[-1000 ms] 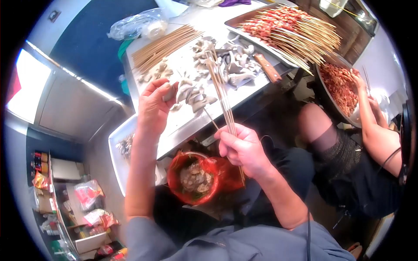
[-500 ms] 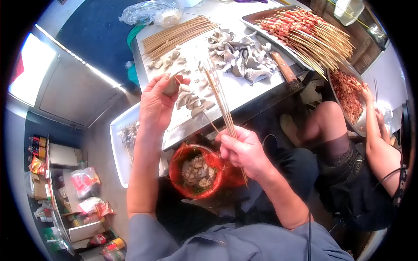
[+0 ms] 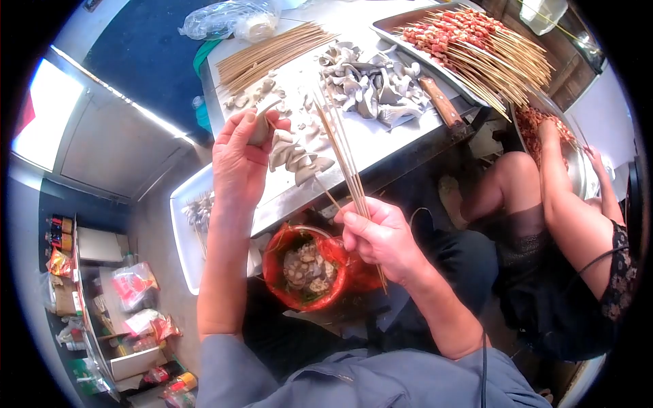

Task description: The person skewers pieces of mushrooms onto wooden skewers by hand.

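My left hand (image 3: 239,153) pinches a grey oyster mushroom piece (image 3: 259,128) at the upper tip of a skewer. Several mushroom pieces (image 3: 297,160) are threaded on that skewer below it. The skewer's lower end runs into my right hand (image 3: 381,234), whose fingers are closed around it and a bundle of bare bamboo skewers (image 3: 345,156). Loose oyster mushrooms (image 3: 377,88) lie heaped on the white table beyond, with smaller pieces (image 3: 262,94) scattered nearer my left hand.
Bare skewers (image 3: 272,53) lie at the table's far left. A knife's wooden handle (image 3: 442,103) juts over the table edge beside a tray of meat skewers (image 3: 469,41). Below stand a red-lined bucket (image 3: 273,275) and a white bin (image 3: 182,238). A co-worker's arm (image 3: 561,183) reaches into raw meat (image 3: 530,126).
My left hand and the mushroom piece have shifted slightly left and up. My right hand has barely moved. The co-worker's arm has swung further into the meat pan.
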Available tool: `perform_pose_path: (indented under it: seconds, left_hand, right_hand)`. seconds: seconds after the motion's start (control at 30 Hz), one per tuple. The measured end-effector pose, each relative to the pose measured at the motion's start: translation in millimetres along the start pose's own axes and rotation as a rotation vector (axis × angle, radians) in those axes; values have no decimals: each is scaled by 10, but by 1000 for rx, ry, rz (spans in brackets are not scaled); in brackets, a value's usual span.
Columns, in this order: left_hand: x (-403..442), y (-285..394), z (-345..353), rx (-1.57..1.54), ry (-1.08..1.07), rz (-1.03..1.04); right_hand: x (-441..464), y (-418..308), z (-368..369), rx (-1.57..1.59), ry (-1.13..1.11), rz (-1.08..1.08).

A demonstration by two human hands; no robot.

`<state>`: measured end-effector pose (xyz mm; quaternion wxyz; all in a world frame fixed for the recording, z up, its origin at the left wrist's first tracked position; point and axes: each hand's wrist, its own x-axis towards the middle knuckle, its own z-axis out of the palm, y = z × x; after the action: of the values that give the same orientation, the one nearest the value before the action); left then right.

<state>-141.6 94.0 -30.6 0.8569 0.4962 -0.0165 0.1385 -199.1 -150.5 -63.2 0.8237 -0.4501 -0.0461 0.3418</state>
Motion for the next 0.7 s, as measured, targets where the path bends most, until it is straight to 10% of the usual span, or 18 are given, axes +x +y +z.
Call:
perform_pose_path:
  seconds: [0.7]
  left_hand:
    - [-128, -20, 41, -21, -152, -265]
  right_hand:
    - [9, 41, -38, 37, 10, 114]
